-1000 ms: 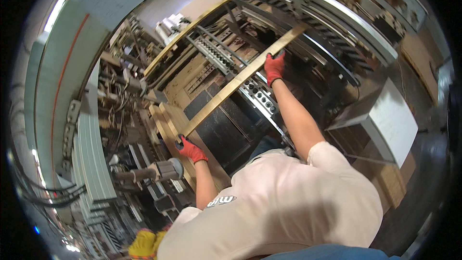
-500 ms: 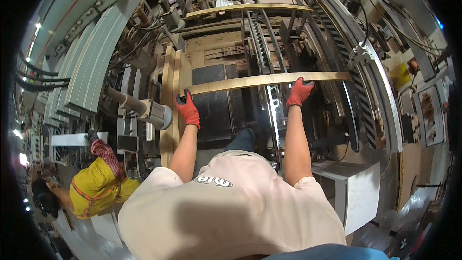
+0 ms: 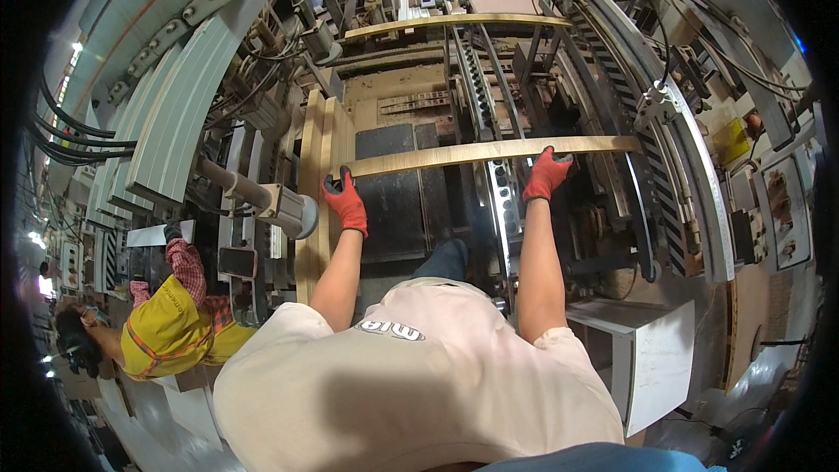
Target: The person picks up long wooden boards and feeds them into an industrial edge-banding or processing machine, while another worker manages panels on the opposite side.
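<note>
**Head view: two gloved hands carrying a long strip over the machine**

Both hands are gripping the long, thin, pale wooden strip (image 3: 489, 153). The left hand (image 3: 347, 202), in a red glove, is closing around the strip near its left end, and the right hand (image 3: 547, 173), also red-gloved, is clasping it right of the middle. The strip is lying level across the person's front, above the black flat panel (image 3: 393, 192) and the perforated metal rail (image 3: 500, 201) of the machine bed, with its right end reaching toward the curved metal guide (image 3: 690, 166).

Just left of the left hand, a stack of upright pale boards (image 3: 316, 175) is standing on edge. A second pale strip (image 3: 454, 24) is lying further up the bed. Another worker in a yellow vest (image 3: 162, 332) is bending at the lower left.

To my eye, keeping both wrists level and the strip square to the rails is what matters here.
</note>
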Demonstrator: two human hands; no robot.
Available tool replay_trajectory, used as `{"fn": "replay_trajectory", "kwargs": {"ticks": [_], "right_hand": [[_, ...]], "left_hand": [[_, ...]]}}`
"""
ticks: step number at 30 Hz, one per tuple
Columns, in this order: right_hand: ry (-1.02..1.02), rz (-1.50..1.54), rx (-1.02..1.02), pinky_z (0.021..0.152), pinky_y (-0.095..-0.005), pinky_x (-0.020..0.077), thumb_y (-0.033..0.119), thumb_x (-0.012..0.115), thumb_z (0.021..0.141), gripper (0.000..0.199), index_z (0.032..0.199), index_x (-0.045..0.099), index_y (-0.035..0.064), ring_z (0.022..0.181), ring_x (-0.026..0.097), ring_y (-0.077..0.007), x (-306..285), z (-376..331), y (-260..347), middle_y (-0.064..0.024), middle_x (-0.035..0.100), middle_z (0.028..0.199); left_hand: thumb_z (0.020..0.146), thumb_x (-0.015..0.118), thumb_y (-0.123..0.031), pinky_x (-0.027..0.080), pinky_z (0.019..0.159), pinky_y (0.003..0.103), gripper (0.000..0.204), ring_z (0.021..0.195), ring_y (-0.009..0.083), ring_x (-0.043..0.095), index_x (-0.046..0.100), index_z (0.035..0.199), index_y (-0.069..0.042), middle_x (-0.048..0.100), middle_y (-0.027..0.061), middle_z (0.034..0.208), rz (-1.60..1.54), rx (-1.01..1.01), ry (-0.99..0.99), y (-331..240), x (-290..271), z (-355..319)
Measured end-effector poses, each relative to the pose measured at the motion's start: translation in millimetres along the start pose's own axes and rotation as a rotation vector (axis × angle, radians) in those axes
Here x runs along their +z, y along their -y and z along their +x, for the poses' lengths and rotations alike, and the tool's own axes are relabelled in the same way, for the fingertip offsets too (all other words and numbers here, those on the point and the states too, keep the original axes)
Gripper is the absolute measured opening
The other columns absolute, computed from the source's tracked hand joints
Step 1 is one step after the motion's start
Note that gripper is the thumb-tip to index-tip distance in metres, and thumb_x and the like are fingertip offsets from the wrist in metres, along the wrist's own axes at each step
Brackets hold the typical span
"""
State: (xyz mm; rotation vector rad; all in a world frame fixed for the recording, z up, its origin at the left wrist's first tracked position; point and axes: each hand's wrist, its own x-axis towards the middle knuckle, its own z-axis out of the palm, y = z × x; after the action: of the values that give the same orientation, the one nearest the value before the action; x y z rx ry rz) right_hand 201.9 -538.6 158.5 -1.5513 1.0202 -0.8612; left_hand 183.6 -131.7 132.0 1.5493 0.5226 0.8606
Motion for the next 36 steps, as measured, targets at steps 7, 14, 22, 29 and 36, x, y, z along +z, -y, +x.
{"fn": "replay_trajectory", "kwargs": {"ticks": [7,14,22,29,36], "right_hand": [[-0.023,0.053,-0.026,0.094,-0.0398,0.0445,0.023,0.066,0.081,0.061,0.13,0.042,-0.0049,0.112,0.056,-0.0349,3,4,-8,-0.0241,0.056,0.123],[0.07,0.318,0.014,0.092,-0.0372,0.0449,0.014,0.066,0.08,0.054,0.126,0.046,-0.0068,0.108,0.058,-0.0309,10,20,-27,-0.0207,0.057,0.122],[0.269,0.554,0.246,0.078,-0.0332,0.047,0.0,0.062,0.08,0.034,0.113,0.056,-0.0042,0.087,0.058,-0.019,-35,8,-33,-0.0087,0.062,0.105],[0.205,0.775,0.105,0.076,-0.0286,0.0465,0.003,0.062,0.083,0.037,0.118,0.05,0.0019,0.087,0.056,-0.0127,-109,-105,65,-0.0042,0.059,0.102],[0.444,1.001,-0.088,0.076,-0.031,0.0493,0.008,0.06,0.088,0.027,0.112,0.05,0.0003,0.08,0.06,-0.0176,-123,-149,143,-0.0102,0.06,0.095]], "left_hand": [[0.081,0.073,-0.017,0.047,0.074,0.028,0.04,0.083,0.0144,0.054,0.053,0.108,0.004,0.059,0.0084,0.095,-0.064,-0.052,0.032,16,-2,6],[0.082,0.072,-0.011,0.046,0.074,0.025,0.04,0.085,0.0135,0.055,0.054,0.116,0.001,0.06,0.0065,0.099,-0.268,-0.205,0.113,28,-4,19],[0.083,0.066,-0.011,0.046,0.064,0.03,0.022,0.077,0.0135,0.057,0.061,0.104,-0.01,0.061,0.0017,0.093,-0.348,-0.391,0.156,55,-56,18],[0.085,0.062,-0.038,0.042,0.065,0.032,0.018,0.074,0.0104,0.053,0.058,0.087,-0.02,0.059,-0.0046,0.083,-0.292,-0.634,0.056,45,-83,-18],[0.093,0.054,-0.026,0.042,0.09,0.027,0.031,0.098,0.0142,0.057,0.064,0.11,-0.003,0.064,0.0024,0.106,-0.293,-0.492,0.793,25,-50,-96]]}}
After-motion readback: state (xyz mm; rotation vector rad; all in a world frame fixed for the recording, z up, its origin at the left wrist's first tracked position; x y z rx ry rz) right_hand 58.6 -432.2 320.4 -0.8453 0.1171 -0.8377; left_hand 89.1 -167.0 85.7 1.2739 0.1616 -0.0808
